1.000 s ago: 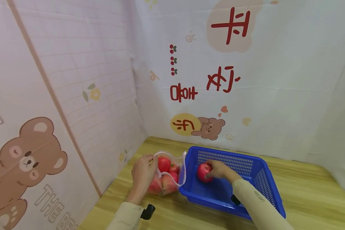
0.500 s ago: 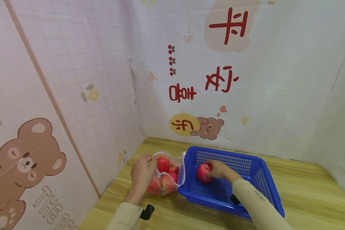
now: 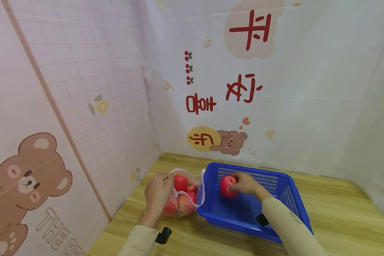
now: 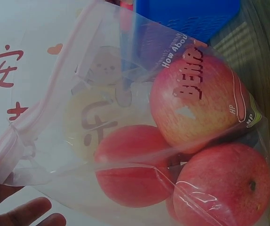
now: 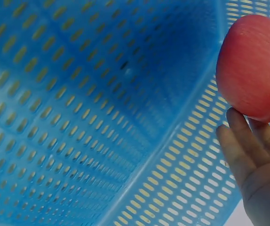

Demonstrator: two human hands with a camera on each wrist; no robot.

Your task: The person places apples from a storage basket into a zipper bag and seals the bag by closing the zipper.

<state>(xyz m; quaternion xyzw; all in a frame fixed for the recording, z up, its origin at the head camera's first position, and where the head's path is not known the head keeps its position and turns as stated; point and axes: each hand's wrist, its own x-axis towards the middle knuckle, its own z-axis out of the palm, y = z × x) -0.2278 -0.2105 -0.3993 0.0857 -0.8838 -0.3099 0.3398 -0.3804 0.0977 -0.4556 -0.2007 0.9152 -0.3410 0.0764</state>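
My left hand [image 3: 158,190] pinches the rim of a clear zip bag [image 4: 69,80] with a pale pink edge and holds its mouth open. Several red apples [image 4: 196,101] sit inside the bag, seen through the printed plastic in the left wrist view. My right hand [image 3: 245,184] grips a single red apple [image 3: 228,186] over the left part of the blue basket [image 3: 252,227]. In the right wrist view the fingers [image 5: 238,146] reach round the lower side of the held apple [image 5: 252,68], and the basket's slotted walls lie behind it.
The bag stands on the wood-grain table [image 3: 208,238], right against the basket's left side. A white printed cloth [image 3: 294,124] rises behind the table, and another cloth with a bear [image 3: 35,174] hangs at the left.
The right hand has lifted the apple a little from the basket's floor. My left hand keeps its grip on the bag's rim, and the head view has shifted slightly.
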